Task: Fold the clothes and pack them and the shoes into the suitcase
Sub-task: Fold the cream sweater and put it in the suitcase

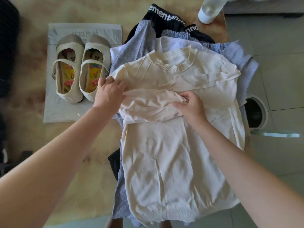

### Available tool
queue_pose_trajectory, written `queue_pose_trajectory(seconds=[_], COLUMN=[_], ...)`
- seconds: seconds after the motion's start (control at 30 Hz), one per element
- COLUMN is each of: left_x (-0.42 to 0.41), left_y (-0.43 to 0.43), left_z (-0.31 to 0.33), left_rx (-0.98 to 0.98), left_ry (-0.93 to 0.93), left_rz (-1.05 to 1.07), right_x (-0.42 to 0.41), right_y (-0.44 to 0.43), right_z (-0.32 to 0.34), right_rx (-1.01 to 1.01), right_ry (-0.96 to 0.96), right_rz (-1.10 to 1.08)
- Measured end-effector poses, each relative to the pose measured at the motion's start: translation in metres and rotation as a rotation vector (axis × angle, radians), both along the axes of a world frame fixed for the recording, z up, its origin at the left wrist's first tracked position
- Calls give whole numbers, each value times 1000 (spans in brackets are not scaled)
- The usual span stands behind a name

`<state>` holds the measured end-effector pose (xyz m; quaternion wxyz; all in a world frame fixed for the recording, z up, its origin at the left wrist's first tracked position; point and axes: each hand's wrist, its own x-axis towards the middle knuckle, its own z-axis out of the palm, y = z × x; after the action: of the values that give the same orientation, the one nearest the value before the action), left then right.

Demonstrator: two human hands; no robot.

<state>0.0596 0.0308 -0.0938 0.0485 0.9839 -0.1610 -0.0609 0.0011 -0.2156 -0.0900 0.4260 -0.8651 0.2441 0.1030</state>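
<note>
Cream top [172, 153] lies flat on the clothes pile on the table [98, 145], long axis running straight away from the person: collar far, hem near.

Its left sleeve [148, 102] is folded in across the chest, so it lies crosswise between the two hands.
- Left hand [109, 94]: at the top's left edge, fingers curled into the fabric at the shoulder fold.
- Right hand [191, 106]: near the midline, fingertips pinching the sleeve's free end.

The right side of the top is spread out flat and unfolded. It lies just right of the right hand, so I'd judge that hand takes the next fold, inward toward the midline.

Shoes [82, 69] sit well left on a plastic bag [65, 112], unpacked. I can't make out a suitcase.
</note>
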Motion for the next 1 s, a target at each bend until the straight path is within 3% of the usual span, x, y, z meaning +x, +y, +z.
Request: queue_pose_trajectory(seconds=[0.23, 0.5, 0.67, 0.77, 0.87, 1.0], left_x=[23, 35, -13, -48, -63, -61], left_y=[-6, -24, -40, -52, -56, -41], left_z=[18, 15, 10, -17, -41, -56], left_rx=[-74, 1, -143, -216, -139, 19], left_ry=[-174, -142, -233, -115, 98, 239], left_rz=[82, 33, 45, -176, -177, -65], right_x=[13, 44, 33, 20, 12, -3], right_y=[-32, -42, -37, -38, -32, -25], right_z=[4, -6, -15, -18, -22, -42], right_rx=[-88, -139, -292, -595, -612, -551], right_ry=[-240, -78, -102, -254, -368, -106], right_rz=[-108, -97, 13, 128, 387, 635])
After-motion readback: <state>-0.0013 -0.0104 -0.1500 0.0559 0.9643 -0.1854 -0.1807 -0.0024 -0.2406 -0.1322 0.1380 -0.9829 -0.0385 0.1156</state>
